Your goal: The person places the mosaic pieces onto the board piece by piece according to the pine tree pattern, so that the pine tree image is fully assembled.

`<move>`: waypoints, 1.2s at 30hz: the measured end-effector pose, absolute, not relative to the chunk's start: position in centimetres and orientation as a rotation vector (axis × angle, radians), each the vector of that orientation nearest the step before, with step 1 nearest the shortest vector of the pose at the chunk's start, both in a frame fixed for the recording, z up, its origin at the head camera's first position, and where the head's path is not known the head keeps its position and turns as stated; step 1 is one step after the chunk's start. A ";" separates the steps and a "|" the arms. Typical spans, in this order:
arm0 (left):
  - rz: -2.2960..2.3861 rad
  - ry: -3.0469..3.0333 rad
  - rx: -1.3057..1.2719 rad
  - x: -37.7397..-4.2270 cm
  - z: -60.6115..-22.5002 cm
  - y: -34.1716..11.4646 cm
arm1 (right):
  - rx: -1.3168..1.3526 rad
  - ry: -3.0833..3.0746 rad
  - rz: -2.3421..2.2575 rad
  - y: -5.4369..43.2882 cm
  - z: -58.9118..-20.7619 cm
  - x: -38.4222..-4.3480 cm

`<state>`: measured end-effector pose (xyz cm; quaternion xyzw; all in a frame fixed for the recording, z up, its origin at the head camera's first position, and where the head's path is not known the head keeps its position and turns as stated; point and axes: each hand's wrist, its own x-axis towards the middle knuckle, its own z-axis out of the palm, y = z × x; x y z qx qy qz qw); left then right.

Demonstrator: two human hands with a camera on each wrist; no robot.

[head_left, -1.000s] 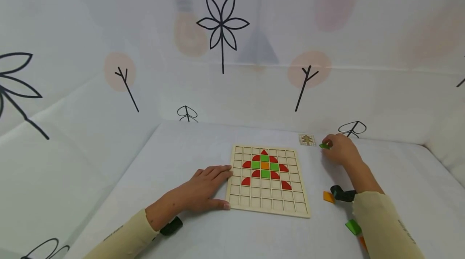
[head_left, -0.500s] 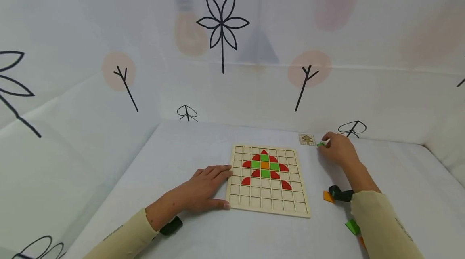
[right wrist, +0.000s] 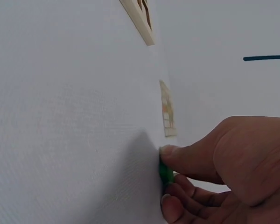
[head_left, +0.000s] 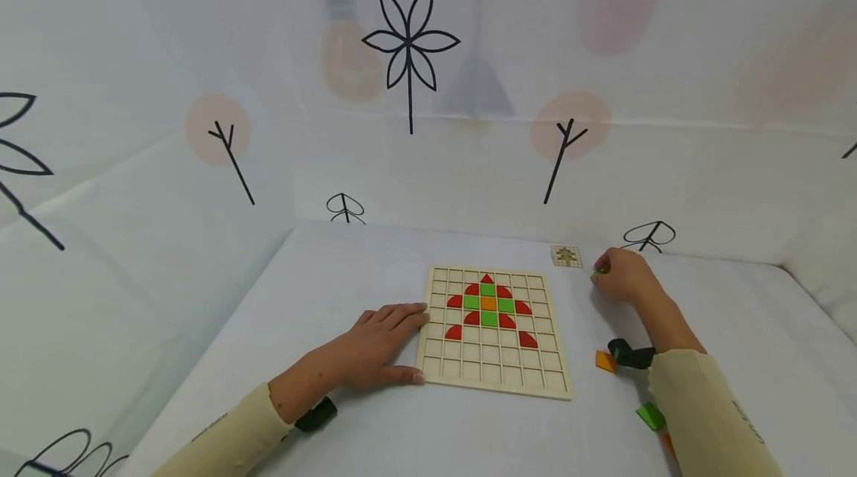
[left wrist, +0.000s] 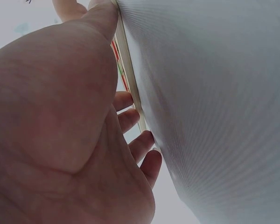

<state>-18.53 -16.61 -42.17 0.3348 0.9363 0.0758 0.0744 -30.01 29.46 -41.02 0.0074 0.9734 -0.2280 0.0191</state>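
A pale wooden grid board (head_left: 469, 371) lies on the white cloth, with red, green and orange pieces set in its squares in a tree-like shape. My left hand (head_left: 378, 350) lies at its left edge, fingers and thumb spread out straight and touching the rim. In the left wrist view the fingertips (left wrist: 129, 120) meet the board's side. To the board's right, my right hand (head_left: 627, 276) pinches a green piece (right wrist: 165, 172) between thumb and fingers, low over the cloth. Most of that piece is hidden in the head view. A small pattern card (head_left: 566, 256) lies just left of the right hand.
Near the right forearm lie an orange piece (head_left: 605, 362) and a green piece (head_left: 649, 416). Another orange piece (head_left: 668, 444) is partly under the sleeve's outline. Dark wrist cameras (head_left: 629, 355) sit under both wrists. A printed cloth wall (head_left: 462, 179) rises behind the table.
My right hand shifts slightly left, then back right and a little lower, and its fingers now cover more of the green piece. The left hand and board stay put.
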 end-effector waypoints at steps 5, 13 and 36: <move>0.205 2.813 0.995 -18.5 -42.2 -16.5 | 0.011 2.979 -0.738 29.8 -40.7 -29.8; 0.200 2.817 0.988 -18.6 -42.2 -16.5 | -0.011 2.953 -0.765 29.9 -40.4 -29.8; 0.239 2.822 1.035 -18.4 -42.1 -16.6 | -0.265 2.901 -0.782 26.5 -36.5 -27.5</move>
